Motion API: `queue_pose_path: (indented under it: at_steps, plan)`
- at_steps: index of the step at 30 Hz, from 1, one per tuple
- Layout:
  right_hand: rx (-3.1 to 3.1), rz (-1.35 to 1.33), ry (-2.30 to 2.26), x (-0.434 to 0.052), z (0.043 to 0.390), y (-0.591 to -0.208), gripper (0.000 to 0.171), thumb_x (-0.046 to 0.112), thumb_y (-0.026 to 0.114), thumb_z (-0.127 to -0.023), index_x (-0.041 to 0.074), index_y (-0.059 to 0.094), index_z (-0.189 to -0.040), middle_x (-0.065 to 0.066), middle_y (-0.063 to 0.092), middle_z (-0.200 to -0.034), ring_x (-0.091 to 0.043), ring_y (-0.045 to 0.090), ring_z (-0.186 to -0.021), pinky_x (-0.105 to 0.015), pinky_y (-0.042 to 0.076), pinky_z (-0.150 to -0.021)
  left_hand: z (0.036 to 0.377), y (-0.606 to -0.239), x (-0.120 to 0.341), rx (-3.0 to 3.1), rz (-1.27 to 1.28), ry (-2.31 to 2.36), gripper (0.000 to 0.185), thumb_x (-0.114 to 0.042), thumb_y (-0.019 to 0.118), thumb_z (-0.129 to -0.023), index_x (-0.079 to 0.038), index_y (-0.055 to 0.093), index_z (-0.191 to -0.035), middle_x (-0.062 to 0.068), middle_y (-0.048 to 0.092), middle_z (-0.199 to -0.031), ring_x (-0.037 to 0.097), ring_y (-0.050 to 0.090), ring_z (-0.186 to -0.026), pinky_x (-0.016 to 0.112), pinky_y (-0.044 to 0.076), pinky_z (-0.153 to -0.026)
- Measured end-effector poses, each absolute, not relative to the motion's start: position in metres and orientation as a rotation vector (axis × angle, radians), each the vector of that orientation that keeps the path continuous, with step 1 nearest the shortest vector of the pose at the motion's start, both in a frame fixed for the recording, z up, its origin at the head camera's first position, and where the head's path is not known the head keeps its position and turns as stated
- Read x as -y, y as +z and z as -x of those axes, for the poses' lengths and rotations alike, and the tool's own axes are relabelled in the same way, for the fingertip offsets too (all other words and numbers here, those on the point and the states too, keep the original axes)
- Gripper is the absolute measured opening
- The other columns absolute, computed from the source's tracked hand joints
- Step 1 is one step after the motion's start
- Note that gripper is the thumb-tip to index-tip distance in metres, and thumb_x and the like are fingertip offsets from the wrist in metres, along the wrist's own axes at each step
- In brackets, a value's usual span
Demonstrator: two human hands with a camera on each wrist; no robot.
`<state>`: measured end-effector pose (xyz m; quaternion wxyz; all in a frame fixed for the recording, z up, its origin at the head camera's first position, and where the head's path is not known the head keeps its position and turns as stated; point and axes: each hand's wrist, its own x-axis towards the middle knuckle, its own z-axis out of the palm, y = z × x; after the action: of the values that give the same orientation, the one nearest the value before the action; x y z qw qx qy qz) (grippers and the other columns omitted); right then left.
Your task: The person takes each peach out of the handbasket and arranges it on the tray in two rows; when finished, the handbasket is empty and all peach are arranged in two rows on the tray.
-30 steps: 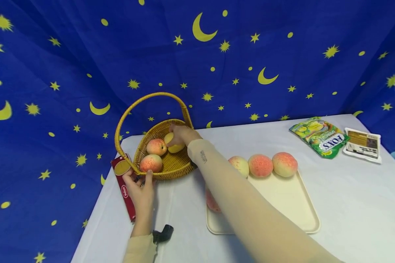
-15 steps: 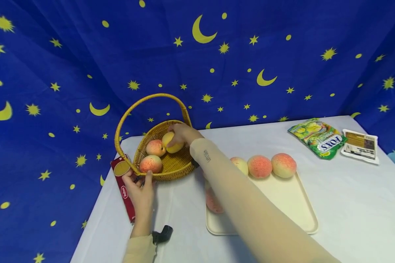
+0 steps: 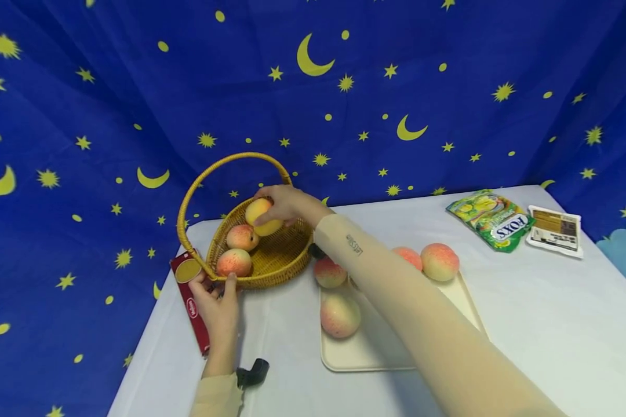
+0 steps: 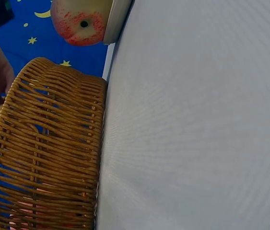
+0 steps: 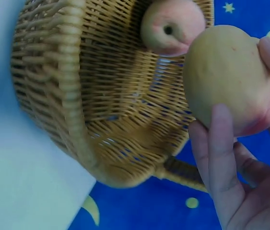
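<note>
A wicker basket with a tall hoop handle stands at the table's back left and holds two pink peaches. My right hand grips a yellowish peach just above the basket's inside. The right wrist view shows that hand's fingers curled round this peach, over the basket. My left hand holds the basket's near rim, thumb over the edge. The left wrist view shows the basket wall.
A cream tray right of the basket carries several peaches. A red box lies by my left hand, a small black object near the front edge. A green candy bag and a white packet lie at the back right.
My right hand has lifted the yellowish peach up and to the left, away from the basket's floor. The left hand has stayed on the rim.
</note>
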<state>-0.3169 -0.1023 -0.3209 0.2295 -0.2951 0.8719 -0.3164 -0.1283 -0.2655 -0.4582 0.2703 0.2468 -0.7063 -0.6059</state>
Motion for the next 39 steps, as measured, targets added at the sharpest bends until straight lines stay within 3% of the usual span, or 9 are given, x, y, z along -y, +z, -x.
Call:
queue_pose_path:
  at_steps: [4, 8, 12, 18, 26, 31, 39]
  plan:
    - [-2.416, 0.893, -0.863, 0.091, 0.312, -0.311, 0.074, 0.046, 0.079, -0.097, 0.026, 0.049, -0.161, -0.009, 0.053, -0.161, -0.023, 0.070, -0.098, -0.030, 0.064, -0.069, 0.127, -0.457, 0.266, 1.888, -0.653, -1.657, 0.059, -0.014, 0.069, -0.104, -0.009, 0.035, -0.152, 0.022, 0.043, -0.151, 0.033, 0.057, -0.124, 0.014, 0.063, -0.076]
    - [-2.466, 0.970, -0.785, 0.078, 0.305, -0.300, 0.071, 0.049, 0.078, -0.097, 0.027, 0.051, -0.159, -0.008, 0.061, -0.152, -0.027, 0.070, -0.112, -0.038, 0.062, -0.090, 0.127, -0.456, 0.266, 1.903, -0.656, -1.651, 0.060, -0.015, 0.070, -0.104, -0.009, 0.034, -0.153, 0.021, 0.042, -0.153, 0.033, 0.056, -0.125, 0.013, 0.063, -0.076]
    - [-2.513, 1.045, -0.724, 0.062, 0.298, -0.293, 0.070, 0.052, 0.077, -0.097, 0.026, 0.053, -0.158, -0.005, 0.065, -0.146, -0.023, 0.062, -0.127, -0.042, 0.054, -0.104, 0.126, -0.456, 0.266, 1.917, -0.665, -1.639, 0.061, -0.015, 0.069, -0.105, -0.009, 0.033, -0.153, 0.020, 0.043, -0.154, 0.032, 0.056, -0.125, 0.013, 0.063, -0.076]
    - [-2.567, 1.131, -0.728, 0.032, 0.287, -0.290, 0.069, 0.054, 0.080, -0.094, 0.028, 0.057, -0.154, -0.002, 0.066, -0.134, -0.021, 0.060, -0.116, -0.040, 0.056, -0.096, 0.124, -0.456, 0.266, 1.924, -0.666, -1.641, 0.061, -0.016, 0.069, -0.105, -0.008, 0.032, -0.154, 0.021, 0.041, -0.156, 0.035, 0.056, -0.128, 0.013, 0.063, -0.077]
    - [-2.639, 1.124, -0.774, -0.016, 0.262, -0.284, 0.066, 0.057, 0.085, -0.087, 0.034, 0.063, -0.146, -0.001, 0.066, -0.130, -0.024, 0.059, -0.115, -0.042, 0.055, -0.093, 0.126, -0.455, 0.266, 1.926, -0.665, -1.632, 0.061, -0.015, 0.069, -0.105, -0.008, 0.032, -0.154, 0.021, 0.043, -0.155, 0.033, 0.058, -0.124, 0.011, 0.062, -0.076]
    - [-2.644, 1.115, -0.910, -0.042, 0.254, -0.292, 0.065, 0.055, 0.089, -0.083, 0.033, 0.066, -0.140, 0.002, 0.067, -0.118, -0.022, 0.060, -0.102, -0.038, 0.053, -0.085, 0.125, -0.455, 0.266, 1.938, -0.667, -1.620, 0.059, -0.017, 0.068, -0.105, -0.007, 0.033, -0.152, 0.021, 0.042, -0.155, 0.033, 0.058, -0.124, 0.008, 0.059, -0.073]
    - [-2.669, 1.019, -0.943, -0.081, 0.230, -0.299, 0.072, 0.052, 0.094, -0.078, 0.031, 0.065, -0.140, 0.000, 0.065, -0.120, -0.020, 0.067, -0.100, -0.035, 0.058, -0.082, 0.126, -0.455, 0.265, 1.958, -0.685, -1.599, 0.058, -0.016, 0.066, -0.106, -0.008, 0.033, -0.152, 0.016, 0.044, -0.151, 0.025, 0.058, -0.118, 0.011, 0.061, -0.076]
